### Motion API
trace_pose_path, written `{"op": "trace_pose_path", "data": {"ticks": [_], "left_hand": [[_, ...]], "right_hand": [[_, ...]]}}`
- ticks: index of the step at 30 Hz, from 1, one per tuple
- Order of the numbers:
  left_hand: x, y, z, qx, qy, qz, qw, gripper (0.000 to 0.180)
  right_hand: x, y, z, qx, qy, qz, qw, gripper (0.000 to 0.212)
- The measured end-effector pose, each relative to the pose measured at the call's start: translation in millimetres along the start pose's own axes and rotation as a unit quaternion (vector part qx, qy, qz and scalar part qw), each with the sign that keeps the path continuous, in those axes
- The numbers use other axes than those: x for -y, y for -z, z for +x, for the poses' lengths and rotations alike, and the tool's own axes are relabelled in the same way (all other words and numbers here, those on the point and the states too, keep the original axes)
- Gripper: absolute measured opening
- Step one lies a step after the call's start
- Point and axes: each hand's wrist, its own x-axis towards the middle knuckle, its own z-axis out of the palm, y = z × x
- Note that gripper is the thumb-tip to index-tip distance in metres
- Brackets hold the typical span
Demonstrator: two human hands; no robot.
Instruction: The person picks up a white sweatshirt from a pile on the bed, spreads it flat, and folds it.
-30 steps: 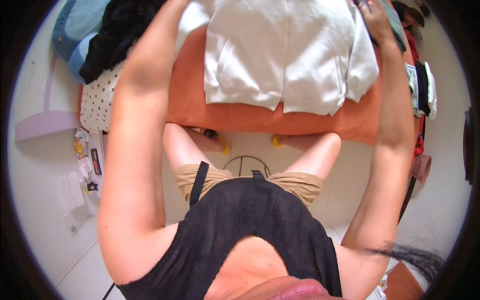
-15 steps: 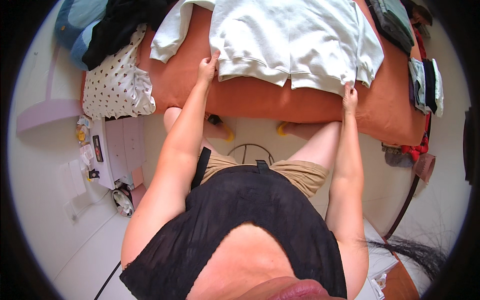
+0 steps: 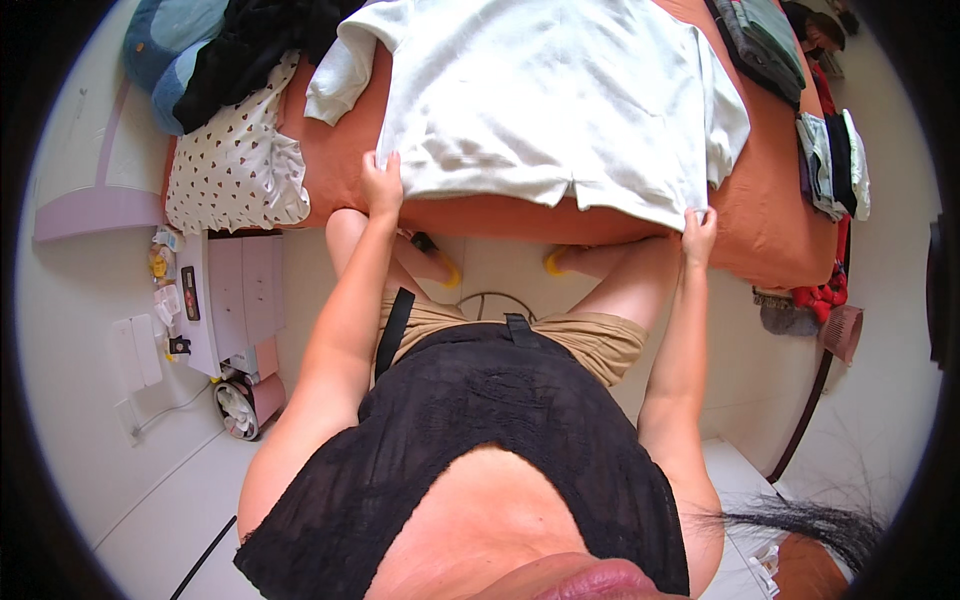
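A white zip-front sweatshirt [image 3: 550, 100] lies spread over an orange bedsheet [image 3: 765, 225], its hem toward me and its collar end cut off by the upper edge. My left hand [image 3: 383, 182] is closed on the hem's left corner. At the right corner, my right hand [image 3: 699, 232] pinches the hem between thumb and fingers. Between the two hands the hem is drawn out wide, with a small notch near its middle. One sleeve [image 3: 340, 85] rests bent at the left; the other [image 3: 728, 125] lies along the right side.
At the bed's left are a heart-print pillow [image 3: 240, 165], a black garment [image 3: 240, 60] and a blue plush item [image 3: 165, 55]. Folded clothes [image 3: 762, 50] sit at the far right, with more garments [image 3: 835, 165] by the bed's right edge. A lilac drawer cabinet [image 3: 240, 290] stands left.
Both hands have come nearer to me, pulling the hem closer to the bed's front edge. My left hand has also moved left, and the sweatshirt's lower part is stretched wider and flatter.
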Motion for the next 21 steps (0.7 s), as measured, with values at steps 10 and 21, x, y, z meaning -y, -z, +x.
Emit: {"op": "trace_pose_path", "data": {"ticks": [10,21], "left_hand": [[15,19,-48,0.036,0.040,0.200,0.978,0.032],[-31,-33,4,0.057,-0.239,0.230,0.941,0.048]], "right_hand": [[-28,16,-32,0.033,-0.075,-0.072,0.994,0.029],[52,6,-20,0.040,0.046,-0.321,0.945,0.039]]}}
